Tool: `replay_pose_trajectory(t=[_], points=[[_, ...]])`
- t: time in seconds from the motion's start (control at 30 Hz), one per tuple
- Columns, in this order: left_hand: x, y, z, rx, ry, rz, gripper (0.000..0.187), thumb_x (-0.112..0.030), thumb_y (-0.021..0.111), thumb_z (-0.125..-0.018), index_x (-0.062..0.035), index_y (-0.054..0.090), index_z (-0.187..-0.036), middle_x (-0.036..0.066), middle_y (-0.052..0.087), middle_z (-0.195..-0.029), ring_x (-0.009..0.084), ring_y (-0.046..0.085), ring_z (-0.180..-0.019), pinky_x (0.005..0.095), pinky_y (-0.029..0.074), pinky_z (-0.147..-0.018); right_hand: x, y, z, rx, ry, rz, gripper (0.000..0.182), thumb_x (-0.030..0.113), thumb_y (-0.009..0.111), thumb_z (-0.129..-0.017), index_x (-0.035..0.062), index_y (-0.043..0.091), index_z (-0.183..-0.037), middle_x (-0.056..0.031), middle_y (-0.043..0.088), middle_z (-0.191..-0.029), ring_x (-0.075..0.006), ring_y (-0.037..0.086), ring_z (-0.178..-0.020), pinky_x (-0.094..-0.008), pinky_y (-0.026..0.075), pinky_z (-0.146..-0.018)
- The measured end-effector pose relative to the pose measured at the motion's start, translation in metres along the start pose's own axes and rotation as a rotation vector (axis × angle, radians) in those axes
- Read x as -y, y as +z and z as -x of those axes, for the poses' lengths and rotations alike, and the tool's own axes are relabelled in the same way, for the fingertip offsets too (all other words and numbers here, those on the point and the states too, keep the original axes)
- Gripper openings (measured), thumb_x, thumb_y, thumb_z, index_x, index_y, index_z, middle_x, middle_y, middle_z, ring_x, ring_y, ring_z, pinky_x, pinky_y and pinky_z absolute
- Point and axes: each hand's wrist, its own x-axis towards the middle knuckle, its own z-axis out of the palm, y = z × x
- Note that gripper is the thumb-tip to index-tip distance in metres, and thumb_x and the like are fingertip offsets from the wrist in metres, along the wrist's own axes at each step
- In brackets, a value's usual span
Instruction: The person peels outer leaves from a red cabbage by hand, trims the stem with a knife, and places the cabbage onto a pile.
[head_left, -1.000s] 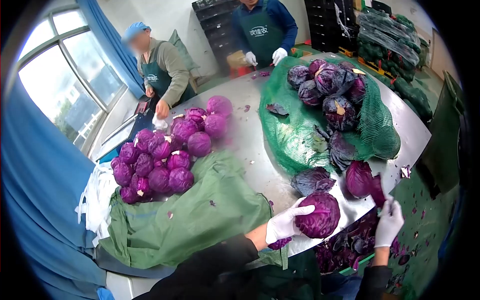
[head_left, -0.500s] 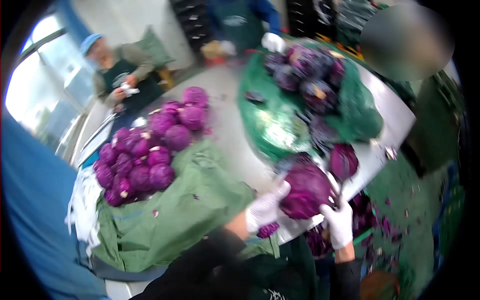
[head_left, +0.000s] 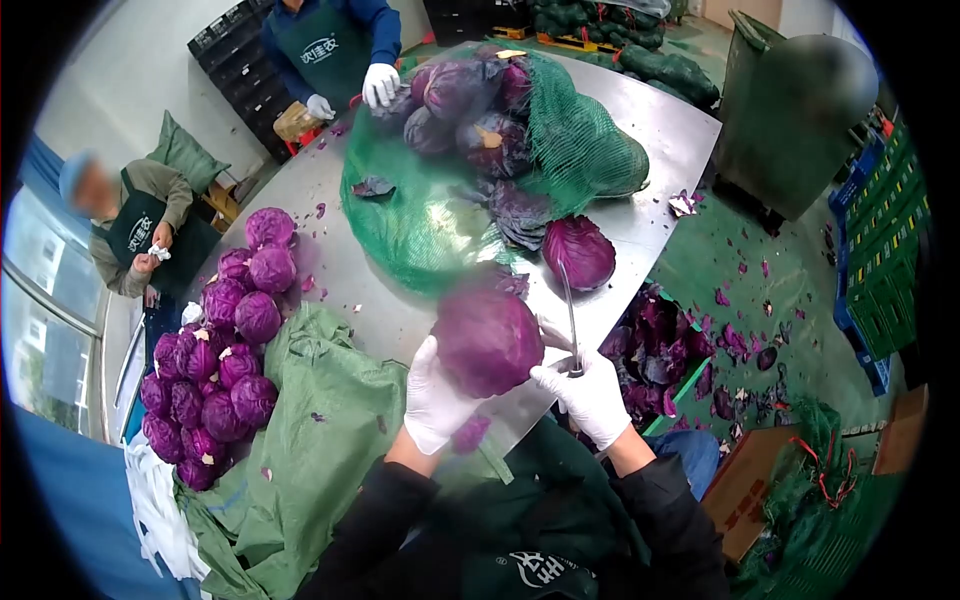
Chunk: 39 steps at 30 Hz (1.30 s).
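A red cabbage is held up over the table edge in front of me. My left hand, in a white glove, is wrapped round its left side. My right hand, also gloved, grips a knife whose thin blade points away from me; the thumb is right at the cabbage's right side. Past the blade tip, a loose cabbage leaf lies on the metal table. Darker cabbages are heaped on a green mesh bag farther back.
Peeled cabbages are piled at left beside a green cloth sack. Leaf scraps fill a crate below the table's right edge. One person stands across the table, another at far left. Green crates stand at right.
My view has swung to the right, so the table's things sit farther left. The cabbage stays in my left hand and the knife in my right. The person across the table now shows both gloved hands.
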Motion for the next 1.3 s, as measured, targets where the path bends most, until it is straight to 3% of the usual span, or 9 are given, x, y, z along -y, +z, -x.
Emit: replay_pose_trajectory(t=[0.2, 0.37, 0.47, 0.63, 0.73, 0.8, 0.97, 1.1, 1.3], points=[[-0.006, -0.004, 0.003, 0.047, 0.111, -0.072, 0.072, -0.023, 0.065, -0.083, -0.0059, 0.033, -0.145, 0.014, 0.042, -0.142, 0.0313, 0.04, -0.133, 0.0458, 0.03, -0.113, -0.002, 0.003, 0.005, 0.066, 0.217, -0.357, 0.056, 0.025, 0.063, -0.095, -0.0031, 0.044, -0.139, -0.0088, 0.067, -0.096, -0.006, 0.055, -0.059, -0.0198, 0.04, -0.047], [-0.012, 0.024, 0.01, 0.113, 0.271, -0.296, 0.087, -0.016, 0.07, -0.074, -0.0051, 0.027, -0.148, 0.015, 0.04, -0.143, 0.0297, 0.038, -0.134, 0.0419, 0.027, -0.114, -0.018, 0.01, 0.005, 0.112, 0.383, -0.808, 0.026, 0.029, 0.058, -0.098, 0.0039, 0.054, -0.105, -0.0074, 0.063, -0.091, -0.0192, 0.066, -0.075, -0.0229, 0.043, -0.047], [-0.016, 0.027, 0.011, 0.174, 0.332, -0.4, 0.091, -0.018, 0.071, -0.073, -0.005, 0.023, -0.15, 0.015, 0.038, -0.144, 0.0295, 0.037, -0.135, 0.0402, 0.027, -0.115, -0.017, 0.013, 0.006, 0.157, 0.335, -0.9, 0.026, 0.028, 0.058, -0.097, 0.004, 0.054, -0.107, -0.0076, 0.062, -0.091, -0.0201, 0.066, -0.079, -0.0231, 0.043, -0.047], [-0.036, 0.013, 0.023, 0.253, 0.074, -0.434, 0.098, -0.043, 0.073, -0.078, -0.0092, 0.018, -0.152, 0.016, 0.032, -0.149, 0.0356, 0.032, -0.139, 0.0531, 0.03, -0.112, -0.006, 0.016, 0.011, 0.07, 0.19, -0.656, 0.059, 0.02, 0.067, -0.091, -0.003, 0.041, -0.138, -0.0057, 0.06, -0.083, -0.0087, 0.058, -0.072, -0.0211, 0.042, -0.05], [-0.036, 0.0, 0.03, 0.279, -0.162, -0.068, 0.104, -0.062, 0.069, -0.076, -0.0106, 0.019, -0.151, 0.017, 0.029, -0.151, 0.0407, 0.031, -0.139, 0.066, 0.033, -0.106, 0.016, 0.018, 0.008, 0.133, -0.117, -0.115, 0.067, 0.009, 0.072, -0.081, 0.0066, 0.044, -0.142, -0.0107, 0.051, -0.14, -0.0084, 0.058, -0.089, -0.0224, 0.049, -0.072], [-0.026, -0.003, 0.033, 0.084, -0.123, 0.012, 0.107, -0.071, 0.065, -0.075, -0.0118, 0.019, -0.151, 0.018, 0.028, -0.152, 0.0429, 0.029, -0.139, 0.0708, 0.033, -0.103, 0.014, 0.024, 0.009, 0.157, -0.124, -0.173, 0.065, 0.007, 0.072, -0.081, 0.0064, 0.046, -0.141, -0.0088, 0.051, -0.14, -0.0095, 0.057, -0.098, -0.0238, 0.048, -0.079], [-0.016, -0.019, 0.037, 0.168, 0.057, 0.069, 0.086, -0.05, 0.07, -0.08, -0.012, 0.033, -0.147, 0.013, 0.039, -0.146, 0.0335, 0.037, -0.137, 0.0541, 0.029, -0.114, 0.019, 0.029, 0.008, 0.147, -0.016, -0.207, 0.056, 0.003, 0.068, -0.084, 0.0059, 0.05, -0.137, -0.0063, 0.053, -0.139, -0.009, 0.058, -0.097, -0.0225, 0.048, -0.08], [-0.019, -0.018, 0.041, 0.038, 0.117, -0.042, 0.097, -0.062, 0.072, -0.071, -0.0123, 0.034, -0.145, 0.015, 0.039, -0.145, 0.0375, 0.038, -0.135, 0.0586, 0.032, -0.111, 0.027, 0.035, 0.007, 0.155, 0.103, -0.249, 0.055, 0.007, 0.066, -0.087, 0.0051, 0.048, -0.139, -0.0025, 0.066, -0.092, -0.001, 0.048, -0.058, -0.016, 0.032, -0.04], [-0.03, -0.027, 0.049, 0.157, 0.078, 0.032, 0.094, -0.049, 0.075, -0.071, -0.0077, 0.034, -0.145, 0.018, 0.041, -0.143, 0.0386, 0.041, -0.132, 0.0601, 0.035, -0.109, 0.027, 0.039, 0.011, 0.172, 0.114, -0.215, 0.049, 0.009, 0.066, -0.087, 0.0062, 0.053, -0.134, -0.0024, 0.06, -0.121, -0.0083, 0.056, -0.083, -0.0232, 0.046, -0.073]])
